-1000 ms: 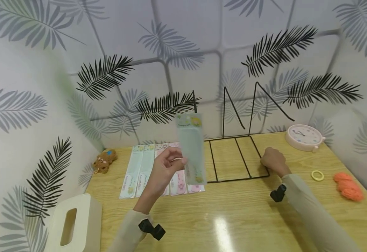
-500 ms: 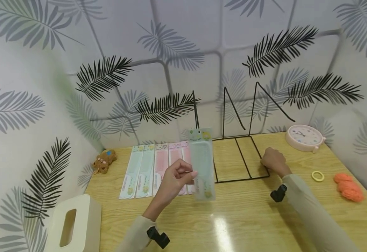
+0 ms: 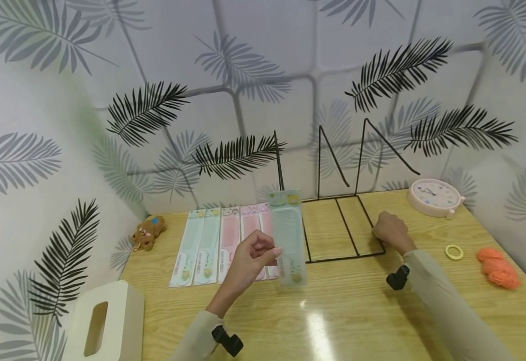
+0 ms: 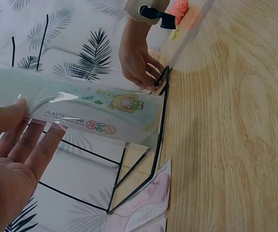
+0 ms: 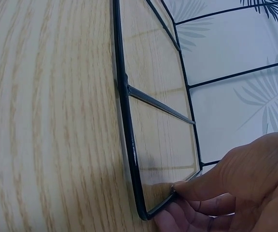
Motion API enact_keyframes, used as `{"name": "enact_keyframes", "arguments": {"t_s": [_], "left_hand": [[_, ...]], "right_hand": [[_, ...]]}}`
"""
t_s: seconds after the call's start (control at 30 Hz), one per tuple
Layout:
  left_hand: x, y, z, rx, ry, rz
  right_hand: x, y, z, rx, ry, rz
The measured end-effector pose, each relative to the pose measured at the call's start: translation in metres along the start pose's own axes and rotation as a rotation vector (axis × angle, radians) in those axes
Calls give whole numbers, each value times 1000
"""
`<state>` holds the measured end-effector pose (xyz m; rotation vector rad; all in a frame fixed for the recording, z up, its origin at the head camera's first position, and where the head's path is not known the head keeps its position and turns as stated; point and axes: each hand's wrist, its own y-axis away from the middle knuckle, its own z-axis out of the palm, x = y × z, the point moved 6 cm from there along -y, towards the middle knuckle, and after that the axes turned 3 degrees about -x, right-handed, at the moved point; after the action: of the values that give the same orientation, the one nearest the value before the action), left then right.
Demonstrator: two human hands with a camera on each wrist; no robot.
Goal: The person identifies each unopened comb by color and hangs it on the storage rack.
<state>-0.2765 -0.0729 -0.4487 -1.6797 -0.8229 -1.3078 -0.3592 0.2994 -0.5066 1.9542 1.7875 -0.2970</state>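
Note:
My left hand (image 3: 250, 258) pinches a packaged green plastic comb (image 3: 288, 235) by its left edge and holds it upright in front of a black wire rack (image 3: 332, 258). In the left wrist view, the clear sleeve reads "PLASTIC COMB" and shows a small cartoon figure near its bottom end. My right hand (image 3: 392, 231) grips the rack's right side rod near the front corner; in the right wrist view its thumb (image 5: 197, 187) and fingers close round the thin rod. The rack's left part is hidden behind the comb packet.
Green comb packets (image 3: 190, 248) and pink comb packets (image 3: 230, 240) lie in a row left of the rack. A brown plush bear (image 3: 148, 233) and a cream box (image 3: 109, 321) are farther left. A pink clock (image 3: 435, 197), yellow ring (image 3: 454, 252) and orange yarn (image 3: 498, 268) sit right.
My left hand has moved right and lower with the comb packet, then stayed nearly still over the last half second. The right hand keeps its hold on the rack.

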Motion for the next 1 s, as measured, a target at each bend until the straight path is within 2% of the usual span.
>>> {"name": "enact_keyframes", "arguments": {"t_s": [0.17, 0.5, 0.77, 1.0], "left_hand": [[1, -1, 0, -2, 1, 37], [-3, -8, -1, 46, -12, 18], [-16, -31, -15, 157, -23, 41], [-25, -62, -28, 237, -15, 51]], "right_hand": [[2, -2, 1, 14, 5, -7], [5, -5, 4, -3, 3, -14], [6, -4, 3, -4, -14, -14], [5, -4, 3, -5, -10, -15]]}}
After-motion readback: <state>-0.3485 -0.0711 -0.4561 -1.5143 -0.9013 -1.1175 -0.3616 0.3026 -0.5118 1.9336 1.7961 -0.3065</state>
